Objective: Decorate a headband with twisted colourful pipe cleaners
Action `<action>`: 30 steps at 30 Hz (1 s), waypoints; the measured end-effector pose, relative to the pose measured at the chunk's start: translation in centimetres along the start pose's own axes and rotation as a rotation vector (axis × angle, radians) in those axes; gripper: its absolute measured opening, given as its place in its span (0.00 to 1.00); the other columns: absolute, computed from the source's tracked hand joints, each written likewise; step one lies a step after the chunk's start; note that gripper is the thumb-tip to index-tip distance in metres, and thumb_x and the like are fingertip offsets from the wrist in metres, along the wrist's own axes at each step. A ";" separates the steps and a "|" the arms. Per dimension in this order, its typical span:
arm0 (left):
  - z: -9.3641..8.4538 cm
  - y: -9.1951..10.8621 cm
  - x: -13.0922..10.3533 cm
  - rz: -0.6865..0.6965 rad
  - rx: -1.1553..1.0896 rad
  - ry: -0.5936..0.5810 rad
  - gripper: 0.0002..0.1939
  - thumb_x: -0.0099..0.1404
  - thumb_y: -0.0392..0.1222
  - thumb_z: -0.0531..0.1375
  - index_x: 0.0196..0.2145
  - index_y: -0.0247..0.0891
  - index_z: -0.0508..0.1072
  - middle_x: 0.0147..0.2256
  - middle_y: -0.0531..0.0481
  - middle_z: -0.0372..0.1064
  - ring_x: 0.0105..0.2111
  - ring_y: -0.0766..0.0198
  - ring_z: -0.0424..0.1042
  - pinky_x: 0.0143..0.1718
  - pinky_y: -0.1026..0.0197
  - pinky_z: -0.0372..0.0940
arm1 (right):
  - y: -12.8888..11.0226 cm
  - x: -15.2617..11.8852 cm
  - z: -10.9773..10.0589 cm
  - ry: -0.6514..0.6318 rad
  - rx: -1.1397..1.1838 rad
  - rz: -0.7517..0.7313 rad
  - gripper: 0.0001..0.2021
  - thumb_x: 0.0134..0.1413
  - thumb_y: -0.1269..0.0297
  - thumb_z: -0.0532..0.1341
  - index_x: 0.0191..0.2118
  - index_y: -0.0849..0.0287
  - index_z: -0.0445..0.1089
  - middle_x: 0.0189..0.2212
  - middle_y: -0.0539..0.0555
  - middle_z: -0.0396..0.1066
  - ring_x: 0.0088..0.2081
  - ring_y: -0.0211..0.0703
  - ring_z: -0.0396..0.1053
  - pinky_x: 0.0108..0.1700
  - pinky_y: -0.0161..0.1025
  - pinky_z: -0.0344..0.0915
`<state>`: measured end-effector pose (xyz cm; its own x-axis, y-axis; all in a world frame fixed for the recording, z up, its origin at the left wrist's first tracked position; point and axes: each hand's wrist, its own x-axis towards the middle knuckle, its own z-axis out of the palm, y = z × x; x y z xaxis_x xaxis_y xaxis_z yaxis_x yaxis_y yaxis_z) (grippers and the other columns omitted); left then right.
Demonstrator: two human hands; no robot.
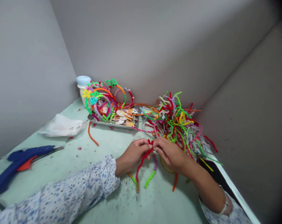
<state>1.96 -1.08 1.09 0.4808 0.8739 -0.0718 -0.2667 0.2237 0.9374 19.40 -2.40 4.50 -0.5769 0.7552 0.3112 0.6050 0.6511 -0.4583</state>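
A red pipe cleaner (141,165) is pinched between the fingertips of my left hand (133,154) and my right hand (170,152), which meet just above the table. One long end of it trails down toward me, while a short red part shows at the fingertips. Below my hands, a purple and green fuzzy strip (151,177) and an orange and green strip (133,179) stick out. Whether these join the red piece is hidden by my fingers. An orange strip end (175,182) shows under my right wrist.
Behind my right hand lies a tangled heap of pipe cleaners (178,127). A metal tray (113,125) holds decorative pieces, with colourful headbands (101,102) on it. Left are a white plastic bag (61,126), a loose orange pipe cleaner (92,135) and a blue glue gun (17,165). Grey walls enclose the table.
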 end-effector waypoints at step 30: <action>0.2 0.8 -0.3 0.086 0.086 0.019 0.11 0.57 0.47 0.61 0.28 0.35 0.69 0.19 0.54 0.66 0.18 0.71 0.62 0.21 0.67 0.54 | -1.3 0.8 0.5 0.151 0.149 0.435 0.04 0.53 0.67 0.54 0.32 0.57 0.65 0.25 0.50 0.72 0.26 0.39 0.69 0.30 0.34 0.63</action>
<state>1.77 -1.31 1.91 0.4432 0.8964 0.0042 -0.2332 0.1108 0.9661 17.91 -2.70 4.87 -0.1953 0.9646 0.1769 0.6808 0.2632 -0.6835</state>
